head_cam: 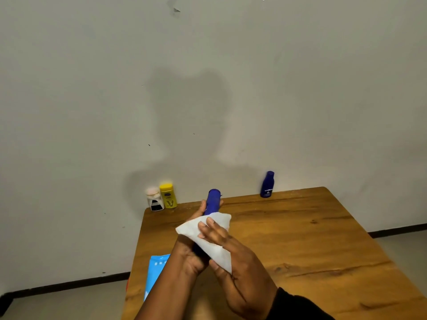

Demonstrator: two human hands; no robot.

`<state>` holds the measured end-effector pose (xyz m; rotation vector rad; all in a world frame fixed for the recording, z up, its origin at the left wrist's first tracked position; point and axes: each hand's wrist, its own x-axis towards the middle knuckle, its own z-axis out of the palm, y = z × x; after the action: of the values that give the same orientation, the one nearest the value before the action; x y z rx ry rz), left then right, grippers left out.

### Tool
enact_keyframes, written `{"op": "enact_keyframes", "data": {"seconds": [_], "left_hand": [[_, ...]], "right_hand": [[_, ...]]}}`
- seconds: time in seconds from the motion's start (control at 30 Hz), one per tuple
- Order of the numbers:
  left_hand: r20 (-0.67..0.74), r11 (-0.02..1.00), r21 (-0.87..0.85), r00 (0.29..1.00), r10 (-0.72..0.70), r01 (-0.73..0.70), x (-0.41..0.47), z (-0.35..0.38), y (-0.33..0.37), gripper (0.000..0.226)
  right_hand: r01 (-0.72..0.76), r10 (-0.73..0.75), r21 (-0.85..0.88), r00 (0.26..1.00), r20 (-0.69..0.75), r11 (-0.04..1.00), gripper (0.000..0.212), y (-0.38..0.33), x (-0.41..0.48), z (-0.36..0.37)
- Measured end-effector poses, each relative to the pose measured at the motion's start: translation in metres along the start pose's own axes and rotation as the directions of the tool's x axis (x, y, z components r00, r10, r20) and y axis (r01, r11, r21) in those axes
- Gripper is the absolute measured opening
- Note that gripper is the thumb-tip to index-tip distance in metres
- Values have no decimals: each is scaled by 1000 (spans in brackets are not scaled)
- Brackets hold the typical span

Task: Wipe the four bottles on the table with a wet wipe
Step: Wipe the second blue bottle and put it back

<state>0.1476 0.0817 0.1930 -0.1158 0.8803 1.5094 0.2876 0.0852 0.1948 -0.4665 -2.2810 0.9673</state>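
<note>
Labels on all bottles too blurred to read. Left hand (191,255) grips tall blue bottle (213,202) above the table (300,239), cap tilted away; right hand (233,262) presses white wet wipe (215,239) around its lower body.

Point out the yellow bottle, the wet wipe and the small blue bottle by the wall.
yellow bottle (168,197), head view, on its front label.
wet wipe (213,244), head view, on the flat white sheet.
small blue bottle (267,186), head view, on its body.
</note>
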Motion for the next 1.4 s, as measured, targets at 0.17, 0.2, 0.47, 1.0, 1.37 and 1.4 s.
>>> {"op": "enact_keyframes", "data": {"seconds": [0.17, 0.2, 0.47, 1.0, 1.37, 1.4], "left_hand": [[174, 998, 61, 984, -42, 32, -5, 18, -5, 41], [190, 994, 100, 980, -52, 33, -3, 20, -7, 41], [178, 999, 47, 984, -28, 20, -13, 21, -9, 51], [263, 1000, 27, 965, -3, -4, -13, 23, -9, 38], [-45, 986, -134, 994, 95, -101, 5, 22, 1, 35], [-60, 983, -162, 995, 78, -87, 3, 27, 0, 34]], "right_hand": [[-84, 86, 24, 988, -127, 996, 46, 28, 33, -20], [-154, 160, 52, 975, -151, 987, 42, 34, 41, -26], [-189, 201, 108, 972, -122, 976, 55, 27, 25, -9], [-155, 134, -149, 980, -145, 977, 65, 33, 47, -32], [-91, 142, 239, 968, -205, 967, 45, 3, -3, 20], [-102, 180, 297, 951, -250, 949, 42, 3, -3, 17]]}}
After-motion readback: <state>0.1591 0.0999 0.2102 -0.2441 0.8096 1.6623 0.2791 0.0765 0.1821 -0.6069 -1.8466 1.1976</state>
